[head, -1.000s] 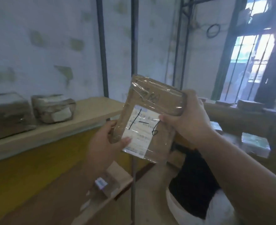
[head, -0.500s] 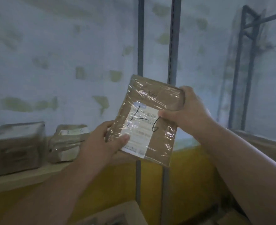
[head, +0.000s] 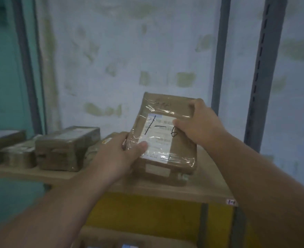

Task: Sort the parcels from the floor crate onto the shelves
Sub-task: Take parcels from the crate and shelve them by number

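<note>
Both hands grip a taped parcel (head: 165, 133) marked 1–6 — left hand (head: 119, 154) at its 8 o'clock corner, right hand (head: 199, 126) at 2 o'clock; label tilted up, probably for reading, above the shelf (head: 201, 187).

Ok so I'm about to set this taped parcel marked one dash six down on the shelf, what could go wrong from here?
1. The parcel is tilted above another parcel near the front of the shelf; stacked loosely, its glossy tape wrap could let it slide off.
2. The small shelf tag is too blurred to read, so the slot may not match the marking.
3. The left hand and right hand grip only corners; letting go unevenly could tip it.
</note>
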`<state>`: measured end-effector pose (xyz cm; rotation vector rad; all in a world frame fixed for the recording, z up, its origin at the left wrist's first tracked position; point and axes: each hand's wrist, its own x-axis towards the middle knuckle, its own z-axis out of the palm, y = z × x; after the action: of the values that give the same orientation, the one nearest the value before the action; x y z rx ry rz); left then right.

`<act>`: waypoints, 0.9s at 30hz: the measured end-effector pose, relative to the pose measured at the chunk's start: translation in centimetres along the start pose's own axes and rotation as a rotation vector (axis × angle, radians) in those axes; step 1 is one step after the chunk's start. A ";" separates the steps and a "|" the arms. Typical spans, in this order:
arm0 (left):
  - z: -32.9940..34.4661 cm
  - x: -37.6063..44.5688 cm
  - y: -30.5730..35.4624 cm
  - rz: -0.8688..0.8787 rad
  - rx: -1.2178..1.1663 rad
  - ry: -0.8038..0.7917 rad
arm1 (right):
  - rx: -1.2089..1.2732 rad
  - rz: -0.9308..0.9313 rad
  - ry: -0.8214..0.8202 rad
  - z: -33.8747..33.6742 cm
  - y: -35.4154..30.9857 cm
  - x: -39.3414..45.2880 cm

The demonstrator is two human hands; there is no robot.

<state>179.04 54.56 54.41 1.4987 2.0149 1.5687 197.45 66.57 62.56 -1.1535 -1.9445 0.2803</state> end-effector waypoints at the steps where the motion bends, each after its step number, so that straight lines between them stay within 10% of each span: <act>1: -0.1 0.2 0.2 -0.010 0.017 0.003 | 0.017 0.009 -0.015 0.4 0.2 0.4; 19: 2.1 5.5 2.0 0.040 0.631 0.010 | 0.004 0.096 -0.077 2.3 3.4 2.8; 27: 2.0 2.7 2.3 0.325 0.561 0.127 | -0.089 -0.204 0.026 -0.5 0.8 -1.7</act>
<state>180.40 57.71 56.51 2.0543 2.5346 1.2759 198.76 65.52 61.47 -0.9993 -2.0503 0.0700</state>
